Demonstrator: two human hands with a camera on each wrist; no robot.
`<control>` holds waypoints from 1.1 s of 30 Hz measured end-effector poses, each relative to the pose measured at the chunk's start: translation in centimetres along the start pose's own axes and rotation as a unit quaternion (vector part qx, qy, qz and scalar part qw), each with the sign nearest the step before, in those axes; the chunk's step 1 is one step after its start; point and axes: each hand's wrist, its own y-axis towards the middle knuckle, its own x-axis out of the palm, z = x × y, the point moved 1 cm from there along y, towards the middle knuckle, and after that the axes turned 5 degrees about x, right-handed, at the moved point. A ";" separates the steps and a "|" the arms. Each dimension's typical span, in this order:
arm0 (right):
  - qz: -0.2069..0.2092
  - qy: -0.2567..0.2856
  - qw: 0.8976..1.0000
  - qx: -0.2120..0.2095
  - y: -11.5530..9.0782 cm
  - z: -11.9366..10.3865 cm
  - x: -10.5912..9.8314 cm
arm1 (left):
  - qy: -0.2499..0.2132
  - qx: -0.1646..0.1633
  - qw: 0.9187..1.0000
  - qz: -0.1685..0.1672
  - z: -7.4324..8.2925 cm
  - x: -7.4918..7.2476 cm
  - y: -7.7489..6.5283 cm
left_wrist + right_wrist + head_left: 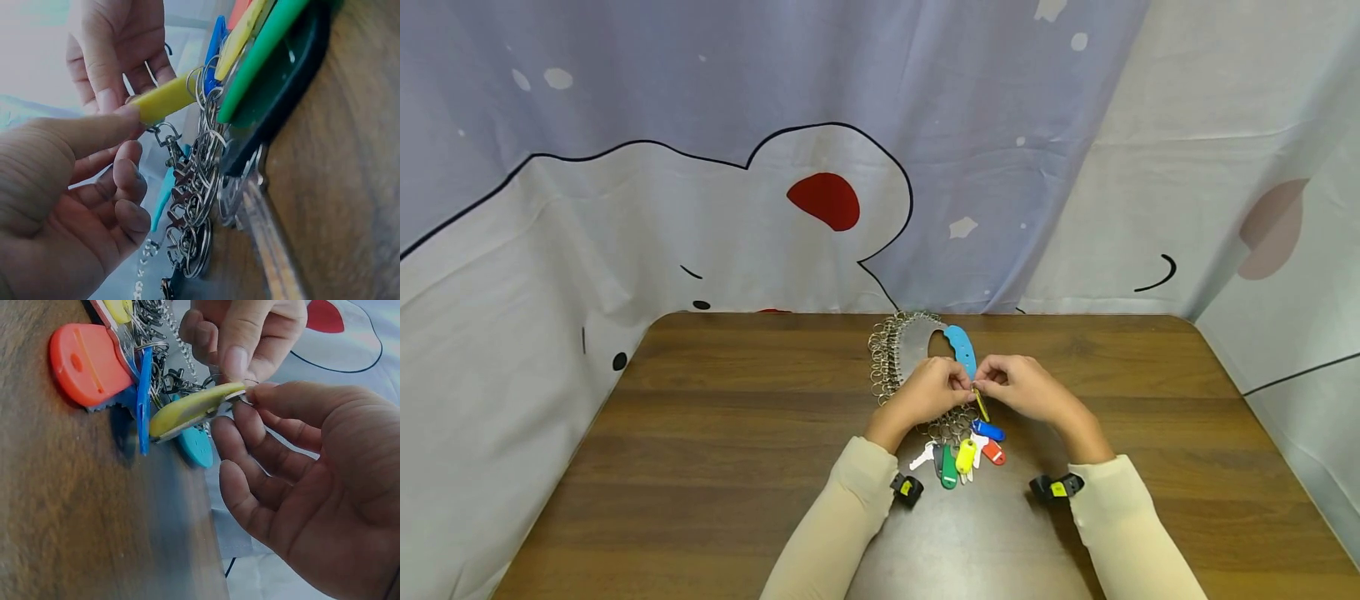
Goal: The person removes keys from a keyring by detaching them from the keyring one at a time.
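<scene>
A yellow key tag (194, 409) is held up between both hands. My left hand (931, 388) pinches its end near the metal ring, thumb tip (128, 115) on the tag. With thumb and index finger, my right hand (1021, 387) pinches the small metal ring (245, 399) at that same end. Close beside them stands a curved metal key holder plate (914, 343) with a blue handle (961, 350). Many split rings and clasps (203, 156) hang along its edge, partly hidden by the left hand.
Nearer the body lie a green tag (949, 468), another yellow tag (966, 457), a blue tag (988, 430), a red tag (90, 365) and a black tag (284, 100). Several keys (922, 456) lie among them on the wooden table (737, 467). A printed curtain (700, 217) hangs behind the table.
</scene>
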 end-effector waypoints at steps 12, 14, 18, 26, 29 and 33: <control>0.006 -0.008 0.999 0.034 0.0 -0.2 0.9 | -0.009 0.034 0.999 0.032 -0.4 0.0 0.1; 0.000 0.001 0.999 0.040 0.0 -0.2 1.1 | -0.007 0.038 0.999 0.032 -0.4 0.0 0.0; -0.006 0.019 0.999 0.034 0.0 -0.2 1.1 | 0.008 0.042 0.999 0.029 -0.2 -0.2 -0.1; -0.013 0.026 0.999 0.021 0.1 -0.1 0.9 | 0.012 0.046 0.999 0.021 -0.2 0.0 -0.2; -0.014 0.029 0.999 0.031 0.2 0.0 0.7 | 0.019 0.052 0.998 0.034 -0.2 -0.1 -0.2; -0.023 0.054 0.998 0.039 0.2 0.2 0.6 | 0.030 0.058 0.997 0.050 -0.2 -0.2 -0.1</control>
